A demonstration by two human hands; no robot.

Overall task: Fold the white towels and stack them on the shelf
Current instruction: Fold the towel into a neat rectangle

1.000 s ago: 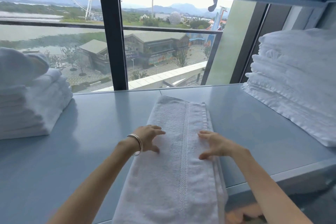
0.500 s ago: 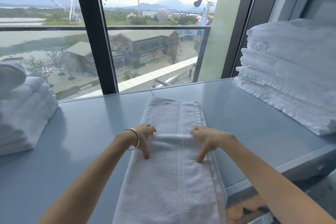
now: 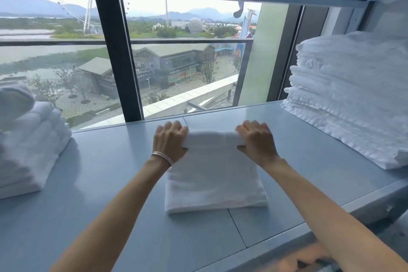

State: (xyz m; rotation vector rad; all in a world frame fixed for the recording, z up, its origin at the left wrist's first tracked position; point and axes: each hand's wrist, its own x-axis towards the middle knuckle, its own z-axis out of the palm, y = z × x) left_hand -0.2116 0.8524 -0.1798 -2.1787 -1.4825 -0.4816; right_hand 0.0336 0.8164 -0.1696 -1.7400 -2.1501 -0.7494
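The left hand (image 3: pixel 170 142) and the right hand (image 3: pixel 257 142) each hold one far corner of the towel (image 3: pixel 215 179). The fingers are curled over the fold and the thumbs sit on the near side, so both hands are clamped on the cloth, not loose. The towel lies folded and flat in the middle of the shelf (image 3: pixel 106 183), well apart from both piles. I think the main danger is in the release: if the hands let go unevenly, or lift the towel only by this far edge, the thick layers can slide and the fold can open. Further out, the left stack (image 3: pixel 33 146) has something rounded on top. The right stack (image 3: pixel 353 99) is tall and its edges look uneven, so a towel put there carelessly may tilt it or slip down.
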